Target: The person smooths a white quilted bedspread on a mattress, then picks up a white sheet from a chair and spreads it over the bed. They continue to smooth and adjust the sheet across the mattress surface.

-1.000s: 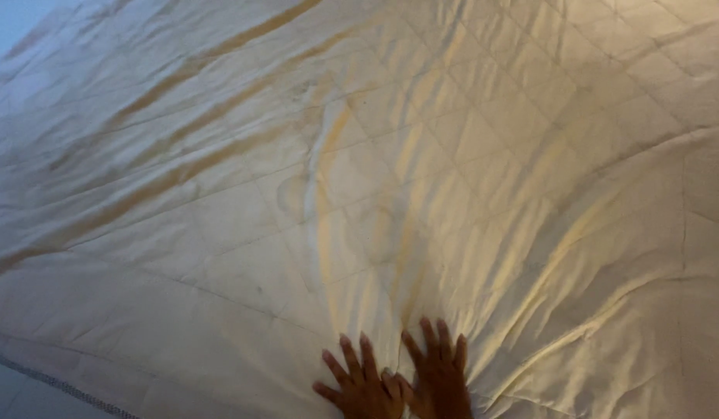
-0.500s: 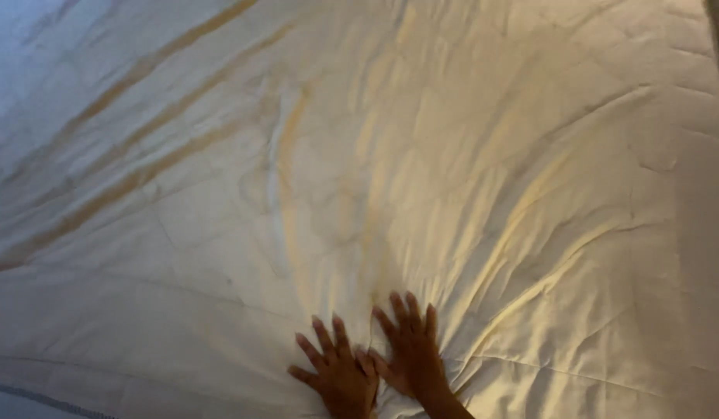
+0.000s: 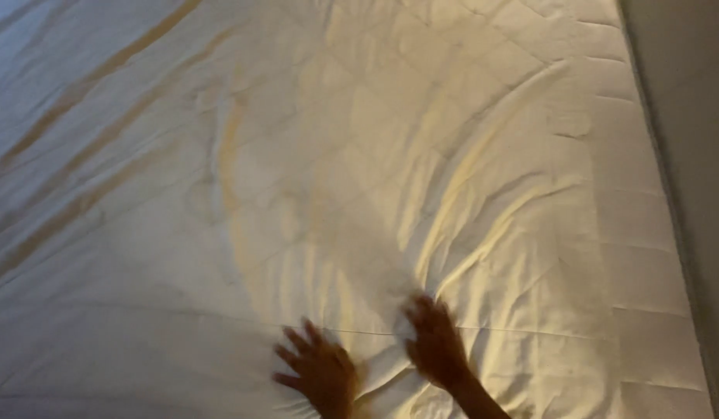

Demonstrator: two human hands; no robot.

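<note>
Sheet [image 3: 421,178]: cream, quilted, wrinkled, covering bed.
Our left hand [image 3: 320,372]: fingers spread, flat on sheet.
Our right hand [image 3: 435,345]: likewise, just beside.

Sheet [image 3: 390,155]: woven cloth, cream-white, matt finish, no gloss under warm light. Surface was thin and soft, creased into long ridges and fan-shaped wrinkles. Quilted square stitching of padded layer beneath showed faintly through cloth. Bed [image 3: 646,341]: padded textile at right edge, stitched seams, matt. Wall [image 3: 685,116]: plain, smooth, matt, grey-beige. Left hand [image 3: 320,372] and right hand [image 3: 435,348]: bare skin, lay flat on cloth, blurred; texture could not be told.
</note>
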